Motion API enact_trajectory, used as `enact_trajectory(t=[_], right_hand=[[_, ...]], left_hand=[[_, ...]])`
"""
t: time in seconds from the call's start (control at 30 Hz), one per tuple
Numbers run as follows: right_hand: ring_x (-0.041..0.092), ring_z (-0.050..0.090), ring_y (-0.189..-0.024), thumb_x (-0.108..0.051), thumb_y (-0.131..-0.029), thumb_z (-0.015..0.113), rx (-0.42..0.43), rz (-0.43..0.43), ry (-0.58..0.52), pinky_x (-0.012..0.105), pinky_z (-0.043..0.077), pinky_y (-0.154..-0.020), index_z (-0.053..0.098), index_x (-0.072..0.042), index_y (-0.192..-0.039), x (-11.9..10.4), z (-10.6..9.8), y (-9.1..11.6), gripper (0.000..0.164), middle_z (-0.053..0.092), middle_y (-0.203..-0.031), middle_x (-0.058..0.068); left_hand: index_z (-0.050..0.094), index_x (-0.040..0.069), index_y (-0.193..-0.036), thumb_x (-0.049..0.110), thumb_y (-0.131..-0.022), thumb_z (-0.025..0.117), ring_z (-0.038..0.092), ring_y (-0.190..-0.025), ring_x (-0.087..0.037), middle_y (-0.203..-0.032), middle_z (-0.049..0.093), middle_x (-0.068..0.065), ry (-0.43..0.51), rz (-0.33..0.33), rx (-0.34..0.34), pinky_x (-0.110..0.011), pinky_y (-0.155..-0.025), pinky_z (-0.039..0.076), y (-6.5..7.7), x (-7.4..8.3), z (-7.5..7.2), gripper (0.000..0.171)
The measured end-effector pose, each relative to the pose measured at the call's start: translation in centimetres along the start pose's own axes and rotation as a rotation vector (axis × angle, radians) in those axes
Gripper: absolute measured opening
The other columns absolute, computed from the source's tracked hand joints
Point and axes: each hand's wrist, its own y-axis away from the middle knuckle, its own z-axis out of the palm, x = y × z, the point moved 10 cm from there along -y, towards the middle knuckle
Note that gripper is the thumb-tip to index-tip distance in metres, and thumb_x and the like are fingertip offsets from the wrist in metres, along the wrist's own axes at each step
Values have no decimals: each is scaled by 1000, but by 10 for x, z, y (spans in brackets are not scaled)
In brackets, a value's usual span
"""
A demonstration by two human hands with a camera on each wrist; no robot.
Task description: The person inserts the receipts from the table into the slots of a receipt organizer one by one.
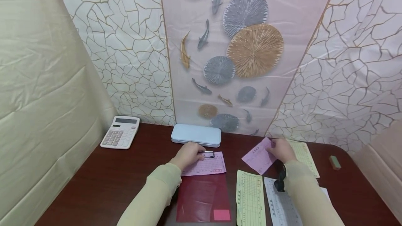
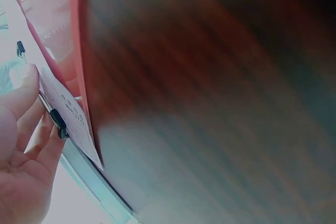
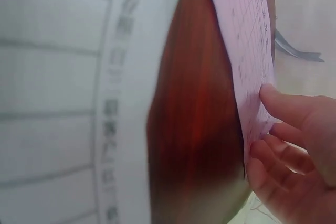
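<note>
A dark red clipboard (image 1: pixel 199 198) lies in front of me with a pink form (image 1: pixel 209 167) across its top part. My left hand (image 1: pixel 187 154) grips the metal clip (image 1: pixel 208 154) at its top edge; the left wrist view shows the thumb on the clip (image 2: pixel 59 124) beside its black end. To the right, my right hand (image 1: pixel 284 152) pinches a second pink form (image 1: pixel 257 157) near its upper right corner. Close up in the right wrist view, thumb and fingers hold the edge of this pink form (image 3: pixel 239 51), tilted above the dark table.
Behind the clipboard sits a light blue case (image 1: pixel 196 134), with a white calculator (image 1: pixel 120 132) at the far left. Yellow forms (image 1: pixel 250 198) and a white form (image 1: pixel 277 201) lie to the right. A small green-and-tan block (image 1: pixel 335 162) is near the right edge.
</note>
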Motion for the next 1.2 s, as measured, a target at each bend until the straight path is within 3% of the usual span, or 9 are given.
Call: enact_trajectory(t=[0.23,0.4,0.73,0.97,1.13,1.2], right_hand=[[42,51,-100,-8,-82,69,94,10,-52,54,44,-87,60,10,-108,-1,-2,6,33,53,-109,29],[40,56,-98,-5,-85,66,138,42,-100,52,46,-84,51,7,-113,2,-6,9,34,56,-109,28],[37,60,-93,-6,-92,59,136,1,-101,50,49,-79,57,5,-119,-3,-17,13,30,62,-103,24],[34,60,-92,-10,-95,56,114,38,-155,46,52,-76,53,6,-125,-1,-22,19,34,61,-107,25],[26,58,-79,-9,-94,58,119,24,-188,35,51,-63,58,6,-118,-6,-30,26,29,63,-98,21],[25,57,-79,-10,-93,59,126,10,-180,35,50,-64,59,6,-116,-12,-36,30,28,64,-97,20]], left_hand=[[74,14,-105,25,-81,75,64,-100,-15,-102,72,4,-14,-2,10,-29,-89,50,0,0,-1,26],[74,15,-106,26,-81,74,64,-101,-15,-103,72,5,-20,-6,6,-29,-89,50,-1,1,1,27],[73,17,-109,30,-82,73,62,-104,-15,-106,71,6,-26,-56,-19,-31,-92,49,0,-4,2,30],[74,16,-106,29,-81,74,64,-101,-16,-103,71,5,-28,-26,6,-31,-89,49,0,-3,-2,28],[74,16,-105,28,-80,75,64,-102,-16,-103,71,5,-17,-21,11,-31,-89,50,0,-2,0,28],[74,16,-106,28,-80,75,64,-102,-15,-103,71,5,-20,-22,8,-31,-89,50,0,-2,0,28]])
